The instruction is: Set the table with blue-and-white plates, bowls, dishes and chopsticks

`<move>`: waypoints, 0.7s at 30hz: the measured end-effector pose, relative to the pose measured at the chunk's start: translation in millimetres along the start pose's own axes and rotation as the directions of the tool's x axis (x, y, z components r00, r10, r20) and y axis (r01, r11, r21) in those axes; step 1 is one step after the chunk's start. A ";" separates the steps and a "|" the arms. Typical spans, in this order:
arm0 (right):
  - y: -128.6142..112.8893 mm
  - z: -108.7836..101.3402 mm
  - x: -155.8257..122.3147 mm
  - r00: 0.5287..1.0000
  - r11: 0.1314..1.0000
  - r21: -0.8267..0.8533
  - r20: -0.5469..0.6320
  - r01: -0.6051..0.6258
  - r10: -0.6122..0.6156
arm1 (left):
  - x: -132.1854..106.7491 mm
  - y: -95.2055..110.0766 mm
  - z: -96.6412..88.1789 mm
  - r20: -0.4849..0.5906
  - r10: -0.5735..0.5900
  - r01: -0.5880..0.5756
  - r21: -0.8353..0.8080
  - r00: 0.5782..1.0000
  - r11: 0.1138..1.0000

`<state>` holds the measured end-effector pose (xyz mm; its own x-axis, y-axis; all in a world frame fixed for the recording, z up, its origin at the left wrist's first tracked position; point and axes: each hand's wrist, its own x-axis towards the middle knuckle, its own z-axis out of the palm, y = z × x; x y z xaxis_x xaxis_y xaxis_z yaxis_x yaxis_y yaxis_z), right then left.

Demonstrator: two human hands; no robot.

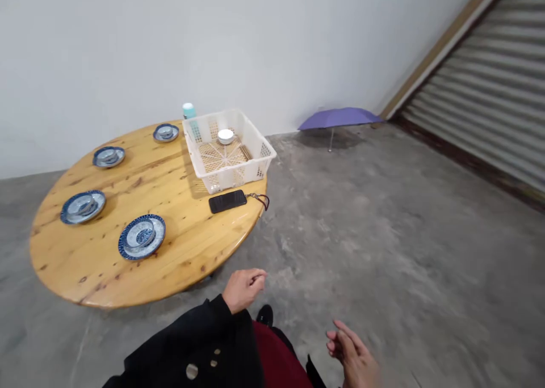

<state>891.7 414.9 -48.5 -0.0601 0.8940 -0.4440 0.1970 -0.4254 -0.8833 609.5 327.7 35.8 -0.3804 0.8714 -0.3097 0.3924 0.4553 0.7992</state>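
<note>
My left hand (244,289) hangs in front of my body, just off the near edge of the round wooden table (183,229). Its fingers are curled closed and nothing shows in them. Lower right, over the concrete floor, my right hand (355,357) is loosely bent with fingers apart, holding nothing. Nearest on the tabletop are a black phone (228,201) with a strap and a blue-patterned plate (159,235) with a small bowl (146,237) on it. A white plastic basket (232,179) stands behind the phone, with stacked white bowls (225,136) and what look like chopsticks (246,153) inside.
More plates with bowls sit along the table's left side, one of them a blue-rimmed plate (97,202). A turquoise-topped bottle (188,110) stands behind the basket. An open purple umbrella (340,117) rests on the floor by the wall; a corrugated shutter (481,98) is at right.
</note>
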 end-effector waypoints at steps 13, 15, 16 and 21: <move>-154.2 95.7 150.4 0.967 0.993 -0.032 0.235 0.110 -0.099 | 55.7 32.8 -81.3 -0.337 -0.139 0.096 -0.140 0.931 0.985; -180.7 116.5 162.1 0.949 0.981 -0.026 0.258 0.195 -0.181 | 71.4 37.8 -117.3 -0.399 -0.110 0.040 -0.180 0.910 0.983; -196.9 127.3 167.9 0.933 0.968 -0.026 0.275 0.250 -0.234 | 80.1 40.5 -136.5 -0.420 -0.100 0.012 -0.207 0.902 0.978; -294.8 192.0 190.6 0.772 0.826 -0.041 0.385 0.561 -0.506 | 134.4 52.9 -233.6 -0.476 -0.008 -0.075 -0.156 0.880 0.985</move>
<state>634.3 683.7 98.4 -0.5228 0.8512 0.0458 0.1690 0.1561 -0.9732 383.5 426.2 156.7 -0.7362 0.6760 -0.0336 0.2848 0.3544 0.8907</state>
